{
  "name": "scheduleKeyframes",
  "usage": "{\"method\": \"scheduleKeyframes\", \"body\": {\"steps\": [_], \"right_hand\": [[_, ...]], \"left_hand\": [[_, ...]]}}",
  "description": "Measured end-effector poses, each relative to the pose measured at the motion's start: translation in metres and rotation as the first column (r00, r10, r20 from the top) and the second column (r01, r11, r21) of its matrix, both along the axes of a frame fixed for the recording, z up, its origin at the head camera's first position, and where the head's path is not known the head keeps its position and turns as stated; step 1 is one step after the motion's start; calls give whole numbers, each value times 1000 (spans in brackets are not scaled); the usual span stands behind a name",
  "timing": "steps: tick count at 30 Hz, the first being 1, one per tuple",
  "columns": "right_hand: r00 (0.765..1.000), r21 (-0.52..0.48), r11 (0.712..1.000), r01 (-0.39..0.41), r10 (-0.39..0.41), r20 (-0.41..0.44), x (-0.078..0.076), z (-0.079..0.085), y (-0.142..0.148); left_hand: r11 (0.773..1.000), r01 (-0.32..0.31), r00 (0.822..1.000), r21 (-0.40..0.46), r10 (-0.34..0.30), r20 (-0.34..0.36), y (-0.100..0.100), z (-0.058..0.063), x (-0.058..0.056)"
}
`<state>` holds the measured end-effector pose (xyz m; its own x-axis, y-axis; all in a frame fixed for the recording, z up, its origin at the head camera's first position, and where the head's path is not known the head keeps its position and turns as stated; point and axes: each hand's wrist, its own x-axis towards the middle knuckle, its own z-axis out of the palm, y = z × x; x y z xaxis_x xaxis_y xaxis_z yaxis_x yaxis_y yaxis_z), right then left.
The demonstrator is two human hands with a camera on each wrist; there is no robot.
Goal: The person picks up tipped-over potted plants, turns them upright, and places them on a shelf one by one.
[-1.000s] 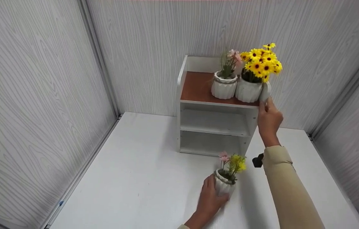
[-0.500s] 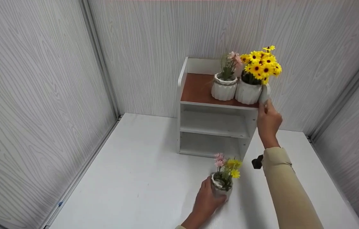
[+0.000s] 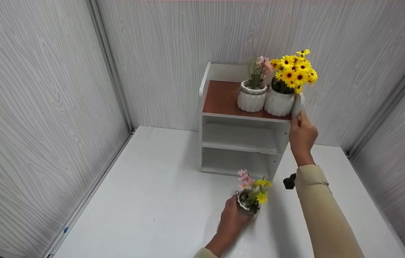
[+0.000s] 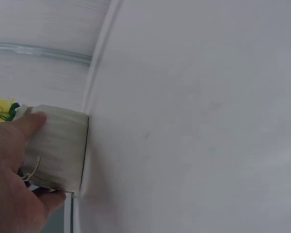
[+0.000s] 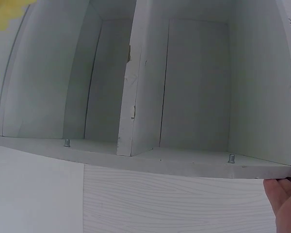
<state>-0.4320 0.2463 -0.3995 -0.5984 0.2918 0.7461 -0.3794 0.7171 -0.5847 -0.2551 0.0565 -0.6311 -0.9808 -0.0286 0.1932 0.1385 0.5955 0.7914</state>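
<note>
In the head view my left hand (image 3: 231, 219) grips a small white flowerpot (image 4: 60, 145) holding pink and yellow artificial flowers (image 3: 261, 197). The left wrist view shows the thumb on one side of the pot and fingers round the other. Its base is at the white tabletop (image 3: 145, 215) or very close to it. My right hand (image 3: 303, 138) holds the front edge of the right side panel of a small white shelf unit (image 3: 238, 147). In the right wrist view, only part of that hand shows, at the panel's edge.
On the shelf's brown top stand a white pot (image 3: 252, 100) with pink flowers and another pot (image 3: 278, 103) with yellow daisies, side by side. Beneath are two open compartments. A small black object (image 3: 289, 181) shows by the right sleeve. Pale wood-grain walls (image 3: 159, 64) surround the table.
My left hand has shifted slightly left with the flowerpot, and the pot has turned, its flowers now lower and further left. The right hand keeps its hold on the side panel.
</note>
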Motion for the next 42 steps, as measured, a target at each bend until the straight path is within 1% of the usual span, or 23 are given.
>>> {"method": "scheduleKeyframes", "body": {"steps": [5,11,14,18,21,27,29,32,35,38,42], "right_hand": [[1000,13,1000,8,-8,-11,1,1,0],[1000,-6,1000,-6,6,13,1,-1,1],[1000,-14,1000,-12,12,15,2,-1,2],[1000,2,1000,-6,6,12,2,-1,1],[1000,5,1000,-3,3,7,2,-1,1],[1000,9,1000,-2,2,4,2,0,2],[1000,12,1000,1,-1,4,1,0,2],[1000,11,1000,7,-7,3,1,-1,2],[1000,11,1000,11,-11,7,1,-1,1],[1000,8,1000,10,-10,9,1,-1,1],[1000,1,1000,0,0,13,0,-2,1]], "left_hand": [[1000,-12,999,-17,11,-43,-2,1,-6],[1000,-24,1000,9,24,-6,-8,1,-15],[999,-37,999,20,38,-20,-11,-1,-20],[998,-53,998,41,54,-41,-15,-2,-24],[997,-59,998,49,60,-32,-19,0,-27],[995,-84,995,46,86,-46,-24,4,-32],[996,-84,996,40,85,-30,-26,4,-32],[996,-83,997,35,83,11,-28,6,-32],[994,-84,996,63,82,44,-29,10,-33],[993,-65,997,101,60,47,-31,15,-36],[995,-22,999,92,18,41,-33,17,-40]]}}
